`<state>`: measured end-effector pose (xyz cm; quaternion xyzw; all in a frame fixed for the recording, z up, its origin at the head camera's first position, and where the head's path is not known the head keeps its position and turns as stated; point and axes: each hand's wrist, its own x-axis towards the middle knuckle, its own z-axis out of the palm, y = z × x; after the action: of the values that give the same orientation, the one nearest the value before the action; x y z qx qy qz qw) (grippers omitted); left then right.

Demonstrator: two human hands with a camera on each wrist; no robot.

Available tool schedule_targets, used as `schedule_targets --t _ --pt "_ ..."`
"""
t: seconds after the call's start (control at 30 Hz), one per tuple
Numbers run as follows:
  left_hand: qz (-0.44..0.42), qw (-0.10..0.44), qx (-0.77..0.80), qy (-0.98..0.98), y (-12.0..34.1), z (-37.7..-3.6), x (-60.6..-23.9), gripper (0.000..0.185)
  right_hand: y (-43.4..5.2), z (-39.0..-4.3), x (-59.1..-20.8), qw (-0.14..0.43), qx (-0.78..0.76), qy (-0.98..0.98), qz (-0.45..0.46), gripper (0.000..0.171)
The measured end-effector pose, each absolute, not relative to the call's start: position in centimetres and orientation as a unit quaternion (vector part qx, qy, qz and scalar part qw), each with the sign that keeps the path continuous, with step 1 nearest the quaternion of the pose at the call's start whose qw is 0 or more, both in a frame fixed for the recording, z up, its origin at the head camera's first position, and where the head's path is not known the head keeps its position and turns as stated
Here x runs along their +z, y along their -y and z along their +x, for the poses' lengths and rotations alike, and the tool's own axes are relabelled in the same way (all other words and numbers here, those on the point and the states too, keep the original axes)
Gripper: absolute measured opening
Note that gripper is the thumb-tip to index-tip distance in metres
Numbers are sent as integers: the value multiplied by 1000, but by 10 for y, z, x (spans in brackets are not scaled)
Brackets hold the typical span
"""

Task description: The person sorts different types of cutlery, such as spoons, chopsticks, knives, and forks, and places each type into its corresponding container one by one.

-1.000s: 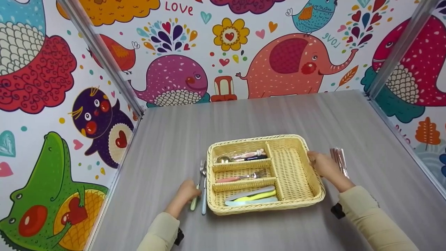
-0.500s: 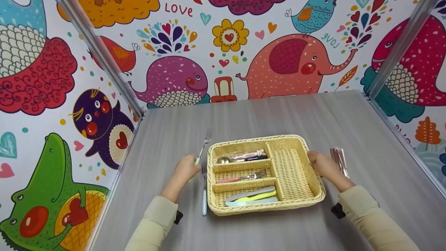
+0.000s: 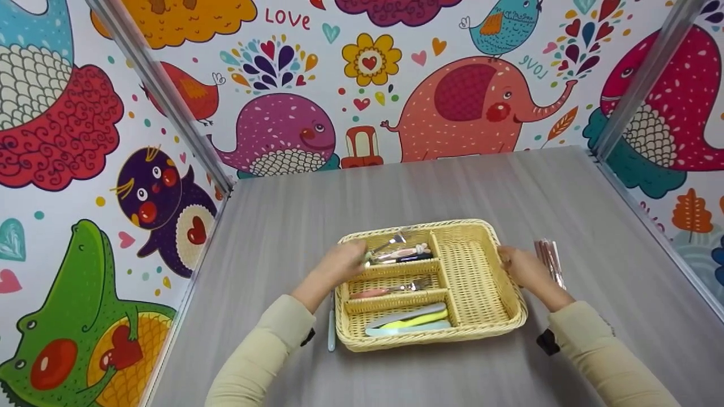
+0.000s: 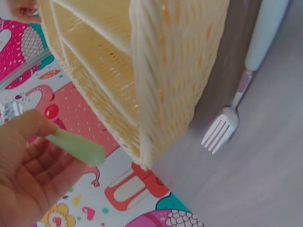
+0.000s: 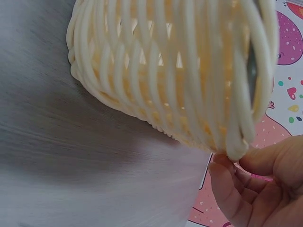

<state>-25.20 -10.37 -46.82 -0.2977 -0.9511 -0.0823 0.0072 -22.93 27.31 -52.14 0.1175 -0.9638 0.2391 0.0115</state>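
Observation:
A yellow wicker basket [image 3: 512,294] with several compartments sits mid-table. My left hand [image 3: 346,263] pinches the pale green handle [image 4: 78,147] of a fork [image 3: 390,243]. Its tines hover over the far left compartment, where spoons [image 3: 406,252] lie. A pink-handled fork [image 3: 380,290] lies in the middle compartment and knives [image 3: 410,320] in the near one. The large right compartment [image 3: 472,274] is bare. My right hand [image 3: 516,264] grips the basket's right rim [image 5: 236,137]. A blue-handled fork [image 4: 221,133] lies on the table by the basket's left wall.
A bundle of pinkish straws or sticks [image 3: 548,259] lies just right of my right hand. Cartoon-printed walls with metal corner posts [image 3: 164,102] enclose the grey table [image 3: 396,181] on three sides.
My left hand lifted the green-handled fork off the table beside the basket and carried it right, over the far left compartment. The right hand and basket stayed put.

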Motion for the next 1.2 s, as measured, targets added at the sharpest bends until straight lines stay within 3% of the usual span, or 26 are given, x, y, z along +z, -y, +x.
schedule_targets --t 0.2,0.37,0.5,0.57,1.07,1.2 --pt "-358 -31 -10 933 85 -254 -483 12 -272 -228 -521 4 236 965 112 38" --pt "-390 -12 56 919 75 -255 -500 8 -272 -226 -520 -27 250 963 92 40" --pt "-407 15 99 908 68 -255 -510 27 -272 -226 -520 -26 251 964 88 40" --pt "-410 14 116 905 66 -254 -515 33 -273 -226 -521 -22 251 964 88 40" --pt "-385 -32 113 915 69 -254 -537 29 -272 -225 -521 -13 258 961 101 40" --pt "-396 -22 95 913 72 -270 -566 34 -273 -225 -521 -21 256 962 96 40"
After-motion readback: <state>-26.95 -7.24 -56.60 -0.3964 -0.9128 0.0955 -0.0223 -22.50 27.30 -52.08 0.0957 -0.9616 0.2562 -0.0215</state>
